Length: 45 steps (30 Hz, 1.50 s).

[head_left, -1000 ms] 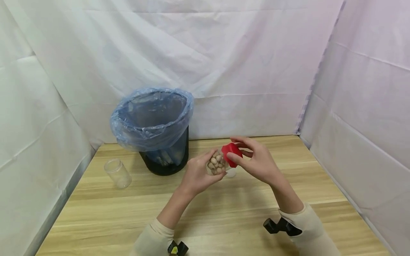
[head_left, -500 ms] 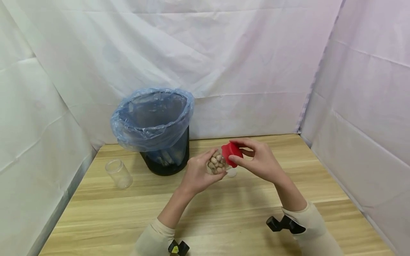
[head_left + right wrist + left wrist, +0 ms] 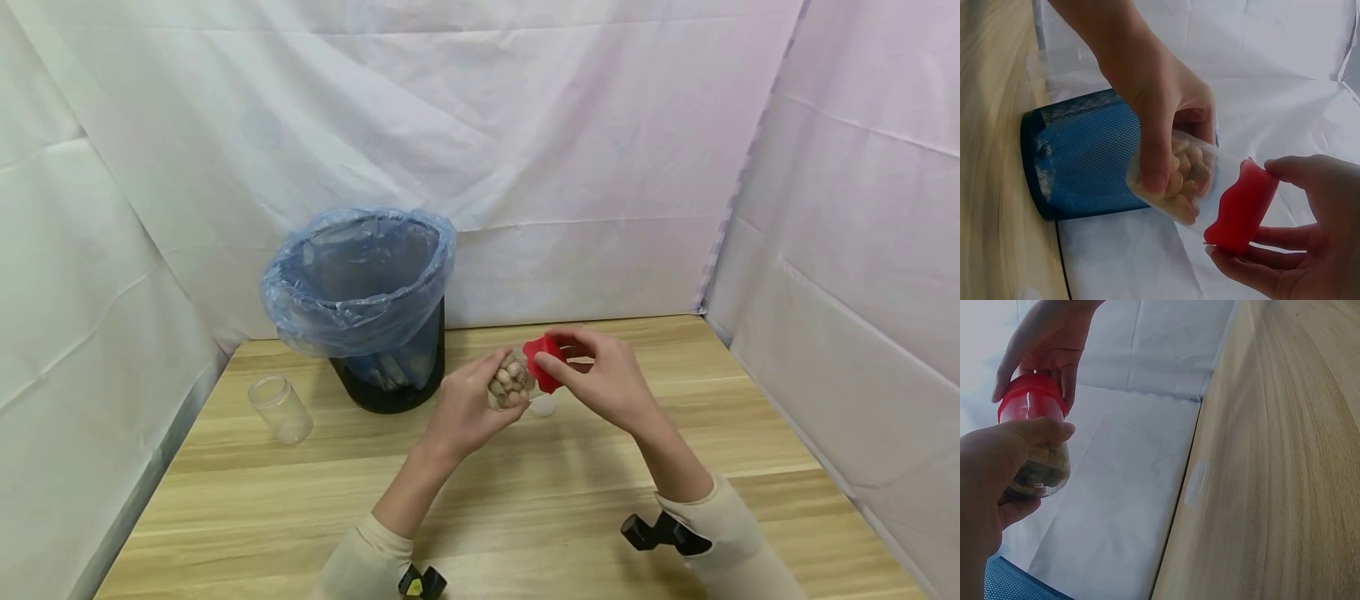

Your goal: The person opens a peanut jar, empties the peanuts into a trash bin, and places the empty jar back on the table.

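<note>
In the head view my left hand grips a clear jar partly filled with tan, nut-like pieces, tilted above the table with its mouth end toward the right. A red, wavy-edged lid covers that end. My right hand pinches the lid between thumb and fingers. Seen from the right wrist, thumb and fingertips lie on opposite sides of the lid. The left thumb and fingers wrap the jar's lower part and hide some of its contents.
A dark mesh bin with a blue plastic liner stands at the back left. Left of it, a second clear jar without a lid is on the table. A small whitish disc lies beneath the hands.
My right fingers have shifted around the red lid, and the lid has turned slightly. The left hand keeps its grip on the jar, almost in the same place.
</note>
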### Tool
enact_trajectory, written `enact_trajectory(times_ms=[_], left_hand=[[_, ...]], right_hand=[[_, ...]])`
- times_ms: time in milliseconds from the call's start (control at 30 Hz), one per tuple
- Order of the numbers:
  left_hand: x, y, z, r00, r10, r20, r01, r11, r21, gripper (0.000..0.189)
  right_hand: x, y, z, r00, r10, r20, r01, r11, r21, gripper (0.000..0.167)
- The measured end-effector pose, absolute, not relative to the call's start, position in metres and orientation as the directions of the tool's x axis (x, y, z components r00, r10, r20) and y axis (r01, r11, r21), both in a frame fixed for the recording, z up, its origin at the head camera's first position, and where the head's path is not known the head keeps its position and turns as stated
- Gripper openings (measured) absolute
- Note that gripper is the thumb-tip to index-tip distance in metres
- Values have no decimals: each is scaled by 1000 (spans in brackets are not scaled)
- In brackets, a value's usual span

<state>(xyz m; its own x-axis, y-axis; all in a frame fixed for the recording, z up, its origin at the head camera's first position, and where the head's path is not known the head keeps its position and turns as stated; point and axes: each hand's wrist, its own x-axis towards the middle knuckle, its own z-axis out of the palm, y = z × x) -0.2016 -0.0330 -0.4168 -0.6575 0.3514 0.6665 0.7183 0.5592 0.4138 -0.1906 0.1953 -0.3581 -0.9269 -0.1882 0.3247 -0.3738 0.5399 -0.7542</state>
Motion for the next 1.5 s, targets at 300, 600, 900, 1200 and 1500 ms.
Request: enact_trajectory(times_ms=[300, 600, 900, 1200, 1500], left_hand=[[-202, -35, -415, -680, 343, 648, 706, 546, 452, 69], [-202, -34, -414, -686, 354, 636, 701, 555, 448, 69], [-202, -35, -415, -672, 365, 644, 709, 569, 417, 69], [-201, -37, -414, -680, 355, 642, 704, 560, 436, 69], [-200, -35, -413, -673, 371, 640, 711, 564, 420, 68]], right_hand=[[-193, 203, -355, -889, -305, 342, -449, 436, -780, 49], [-195, 202, -358, -910, -270, 315, -409, 460, -788, 51], [-193, 200, -358, -934, -207, 291, -357, 518, -777, 46], [-195, 205, -357, -902, -314, 297, -411, 411, -814, 53], [-191, 199, -356, -949, -155, 274, -313, 565, -763, 51]])
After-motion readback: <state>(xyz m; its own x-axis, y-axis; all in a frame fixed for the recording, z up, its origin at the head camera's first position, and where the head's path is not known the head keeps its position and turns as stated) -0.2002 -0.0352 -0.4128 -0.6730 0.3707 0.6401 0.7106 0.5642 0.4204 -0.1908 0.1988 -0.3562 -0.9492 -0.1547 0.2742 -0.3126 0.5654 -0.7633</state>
